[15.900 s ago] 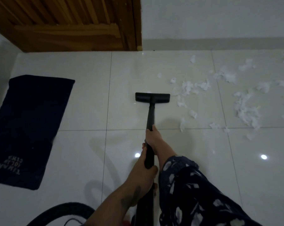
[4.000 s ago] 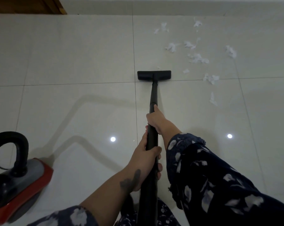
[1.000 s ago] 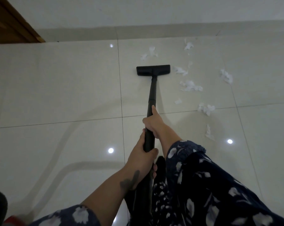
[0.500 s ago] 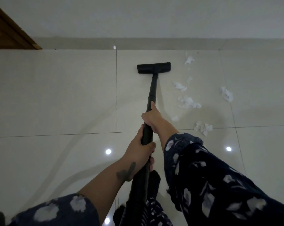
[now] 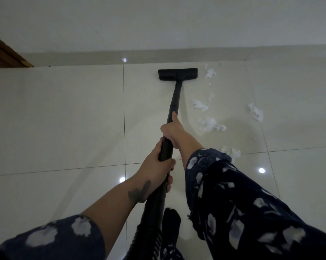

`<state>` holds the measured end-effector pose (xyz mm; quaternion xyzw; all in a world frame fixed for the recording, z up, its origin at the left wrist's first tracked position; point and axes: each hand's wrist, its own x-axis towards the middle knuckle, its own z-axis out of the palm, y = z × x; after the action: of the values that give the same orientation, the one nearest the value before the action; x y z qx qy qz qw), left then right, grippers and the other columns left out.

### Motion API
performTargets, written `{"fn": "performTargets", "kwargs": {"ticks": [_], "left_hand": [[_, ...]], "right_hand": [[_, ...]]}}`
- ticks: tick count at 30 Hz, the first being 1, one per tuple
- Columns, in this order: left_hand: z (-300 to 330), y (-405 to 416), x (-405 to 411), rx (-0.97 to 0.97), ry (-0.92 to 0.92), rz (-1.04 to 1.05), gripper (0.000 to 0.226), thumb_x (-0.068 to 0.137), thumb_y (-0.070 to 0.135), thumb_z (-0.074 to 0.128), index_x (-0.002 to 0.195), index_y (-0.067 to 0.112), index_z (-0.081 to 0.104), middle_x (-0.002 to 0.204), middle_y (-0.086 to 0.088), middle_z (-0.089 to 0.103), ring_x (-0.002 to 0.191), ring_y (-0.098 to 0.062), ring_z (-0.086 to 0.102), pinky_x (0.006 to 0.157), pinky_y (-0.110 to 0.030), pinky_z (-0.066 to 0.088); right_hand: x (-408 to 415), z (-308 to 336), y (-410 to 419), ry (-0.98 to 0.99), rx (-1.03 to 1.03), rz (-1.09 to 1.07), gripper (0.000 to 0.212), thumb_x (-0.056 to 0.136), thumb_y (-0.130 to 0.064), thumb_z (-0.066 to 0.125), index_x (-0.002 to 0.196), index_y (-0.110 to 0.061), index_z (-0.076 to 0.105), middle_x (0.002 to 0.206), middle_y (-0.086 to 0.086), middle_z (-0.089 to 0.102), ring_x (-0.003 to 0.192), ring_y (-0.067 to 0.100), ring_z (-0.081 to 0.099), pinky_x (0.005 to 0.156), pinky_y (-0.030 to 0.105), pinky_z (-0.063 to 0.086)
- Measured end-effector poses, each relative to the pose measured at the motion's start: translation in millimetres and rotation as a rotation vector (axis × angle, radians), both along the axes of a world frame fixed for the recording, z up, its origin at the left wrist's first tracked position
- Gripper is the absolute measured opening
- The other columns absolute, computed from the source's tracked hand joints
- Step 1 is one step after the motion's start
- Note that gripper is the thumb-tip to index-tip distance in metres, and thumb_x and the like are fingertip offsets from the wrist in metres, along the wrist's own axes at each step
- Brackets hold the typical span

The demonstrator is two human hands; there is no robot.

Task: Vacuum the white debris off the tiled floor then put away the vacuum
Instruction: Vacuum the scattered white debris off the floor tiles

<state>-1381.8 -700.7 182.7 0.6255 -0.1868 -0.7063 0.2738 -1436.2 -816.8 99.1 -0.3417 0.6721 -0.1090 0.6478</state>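
Head view: left hand point(image 5: 154, 166), right hand point(image 5: 170, 131) grip vacuum wand point(image 5: 174, 102); debris point(image 5: 211, 124) beside.

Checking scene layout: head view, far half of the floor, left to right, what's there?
Wooden door corner → vacuum floor head → white scrap beside the head → white scrap furthest right.

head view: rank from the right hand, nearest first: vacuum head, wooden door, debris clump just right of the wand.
From the right hand:
1. Debris clump, on the floor just to its right.
2. Vacuum head, straight ahead by the baseboard.
3. Wooden door, far left corner.
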Motion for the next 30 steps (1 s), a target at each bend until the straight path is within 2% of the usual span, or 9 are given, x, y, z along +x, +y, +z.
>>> {"fn": "performTargets", "kwargs": {"ticks": [4, 6, 11, 15, 20, 23, 25, 27, 30], "left_hand": [[-8.9, -19.4, -0.1, -0.005, 0.004, -0.014, 0.063, 0.093, 0.000, 0.045, 0.136, 0.047, 0.039, 0.072, -0.007, 0.049, 0.045, -0.015, 0.048, 0.041, -0.025, 0.044], [-12.5, -28.7, -1.7, -0.009, 0.003, -0.018, 0.063, 0.093, 0.000, 0.045, 0.135, 0.046, 0.039, 0.073, -0.008, 0.049, 0.044, -0.015, 0.048, 0.041, -0.025, 0.043], [-17.3, -47.1, -7.3, -0.017, 0.020, -0.018, 0.062, 0.093, 0.001, 0.044, 0.135, 0.045, 0.040, 0.072, -0.007, 0.048, 0.043, -0.015, 0.047, 0.040, -0.024, 0.043], [-19.6, -54.9, -14.3, -0.008, 0.035, -0.015, 0.062, 0.092, 0.001, 0.045, 0.135, 0.045, 0.040, 0.072, -0.007, 0.048, 0.043, -0.015, 0.046, 0.040, -0.025, 0.042], [-12.9, -50.1, -27.3, -0.005, 0.064, -0.028, 0.058, 0.092, 0.001, 0.045, 0.132, 0.043, 0.043, 0.074, -0.008, 0.048, 0.043, -0.015, 0.047, 0.040, -0.025, 0.043], [-4.4, -39.0, -36.4, -0.011, 0.066, -0.039, 0.056, 0.092, 0.001, 0.045, 0.130, 0.041, 0.044, 0.074, -0.009, 0.048, 0.043, -0.016, 0.047, 0.040, -0.025, 0.043], [0.7, -27.5, -42.7, -0.015, 0.057, -0.047, 0.059, 0.092, 0.000, 0.044, 0.133, 0.042, 0.042, 0.072, -0.008, 0.047, 0.043, -0.015, 0.047, 0.040, -0.024, 0.043], [5.3, -13.7, -47.7, -0.011, 0.052, -0.049, 0.063, 0.092, 0.000, 0.044, 0.137, 0.044, 0.038, 0.071, -0.008, 0.048, 0.043, -0.015, 0.048, 0.040, -0.024, 0.043], [11.3, 10.7, -53.5, -0.002, 0.045, -0.063, 0.067, 0.092, 0.000, 0.044, 0.140, 0.045, 0.033, 0.072, -0.009, 0.048, 0.043, -0.015, 0.049, 0.039, -0.024, 0.044]], "right_hand": [[-2.6, -4.3, -21.9, 0.140, 0.003, 0.182, 0.082, 0.092, -0.004, 0.041, 0.156, -0.031, -0.002, 0.118, 0.004, 0.054, 0.079, 0.021, 0.053, 0.091, 0.043, 0.052], [-2.9, -9.7, -34.1, 0.162, 0.004, 0.177, 0.085, 0.091, -0.004, 0.040, 0.156, -0.033, -0.006, 0.105, 0.008, 0.057, 0.081, 0.024, 0.053, 0.092, 0.042, 0.052], [-11.8, -7.6, -46.0, 0.090, -0.001, 0.082, 0.073, 0.096, -0.005, 0.040, 0.155, -0.033, 0.006, 0.124, -0.002, 0.039, 0.068, 0.010, 0.044, 0.066, 0.026, 0.046], [-17.2, -11.2, -59.3, 0.216, -0.020, 0.250, 0.078, 0.093, -0.002, 0.037, 0.156, -0.027, 0.000, 0.148, 0.002, 0.039, 0.081, 0.021, 0.053, 0.087, 0.038, 0.052], [-36.8, -6.2, -47.1, 0.084, -0.029, 0.043, 0.069, 0.097, -0.006, 0.040, 0.153, -0.034, 0.010, 0.120, -0.002, 0.035, 0.065, 0.007, 0.038, 0.063, 0.027, 0.043], [-47.8, -1.7, -35.2, 0.091, -0.042, 0.020, 0.071, 0.096, -0.005, 0.041, 0.154, -0.033, 0.010, 0.112, 0.000, 0.037, 0.067, 0.005, 0.040, 0.080, 0.032, 0.045], [-51.5, 5.8, -26.9, 0.162, 0.008, 0.085, 0.079, 0.094, -0.004, 0.040, 0.155, -0.034, 0.001, 0.100, 0.005, 0.050, 0.075, 0.014, 0.050, 0.087, 0.038, 0.051], [-54.4, 13.0, -13.5, 0.204, 0.041, 0.132, 0.083, 0.092, -0.004, 0.040, 0.155, -0.035, -0.004, 0.090, 0.007, 0.053, 0.079, 0.021, 0.053, 0.084, 0.038, 0.052], [-62.3, 14.1, 13.1, 0.150, 0.014, 0.067, 0.079, 0.093, -0.004, 0.042, 0.155, -0.033, 0.003, 0.086, -0.005, 0.046, 0.072, 0.013, 0.049, 0.071, 0.029, 0.049]]}}
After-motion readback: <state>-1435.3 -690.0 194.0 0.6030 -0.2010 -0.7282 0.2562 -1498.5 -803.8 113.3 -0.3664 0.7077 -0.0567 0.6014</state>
